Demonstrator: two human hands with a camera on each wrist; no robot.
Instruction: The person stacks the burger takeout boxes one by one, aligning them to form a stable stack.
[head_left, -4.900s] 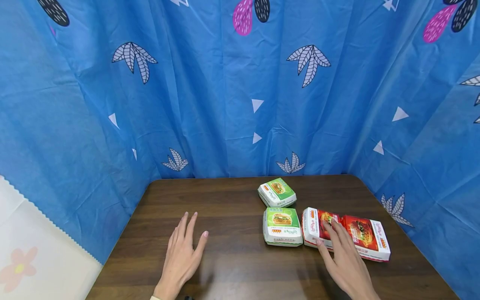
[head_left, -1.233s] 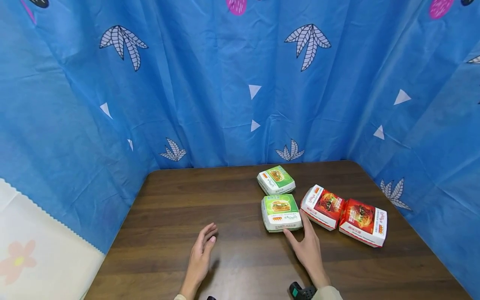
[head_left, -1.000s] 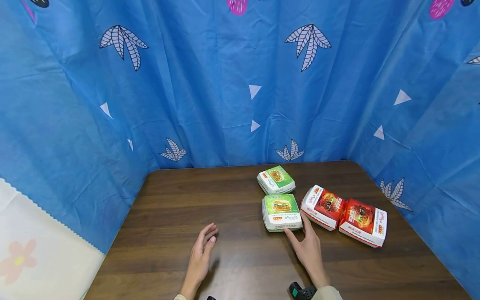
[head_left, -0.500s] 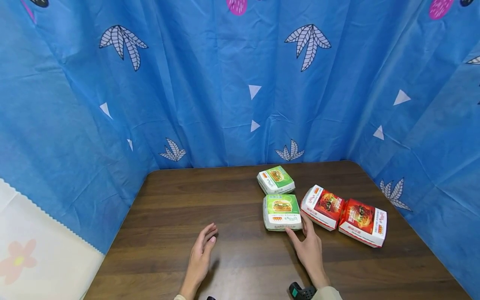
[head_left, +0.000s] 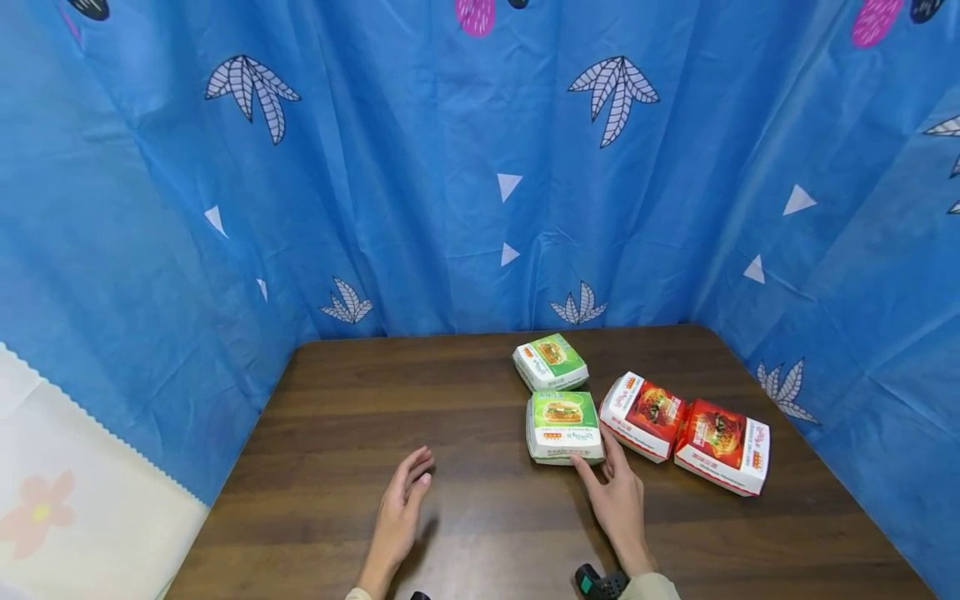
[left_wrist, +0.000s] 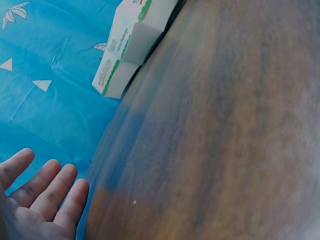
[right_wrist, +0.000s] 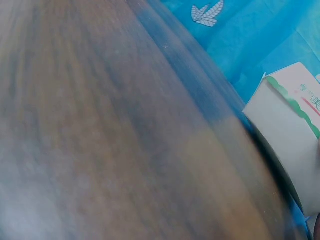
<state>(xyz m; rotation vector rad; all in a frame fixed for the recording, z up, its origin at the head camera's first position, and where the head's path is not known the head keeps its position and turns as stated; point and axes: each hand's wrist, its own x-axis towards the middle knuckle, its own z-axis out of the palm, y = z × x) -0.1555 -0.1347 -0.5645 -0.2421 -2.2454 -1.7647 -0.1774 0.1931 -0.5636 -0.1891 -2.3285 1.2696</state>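
My right hand (head_left: 618,504) is at the near right corner of the front green-and-white burger box (head_left: 565,427). Its thumb lies against the front face and its fingers against the right side, gripping that corner. In the right wrist view the white side of this box (right_wrist: 285,140) shows at the right edge. Touching it from behind, a second green burger box (head_left: 551,362) sits turned at an angle. My left hand (head_left: 397,512) hovers over the table left of the boxes, fingers loosely bent and holding nothing; its fingers (left_wrist: 70,200) show in the left wrist view.
Right of my right hand, two red-and-white burger boxes (head_left: 645,415) (head_left: 723,446) lie side by side at a slant on the brown wooden table (head_left: 397,400). A blue patterned curtain (head_left: 442,167) hangs behind and beside it. A white flowered cloth (head_left: 82,492) is at the left.
My right hand has gone from the red boxes to the front green box, which has shifted slightly. The left red box is now more slanted. My left hand has come inward, fingers more bent.
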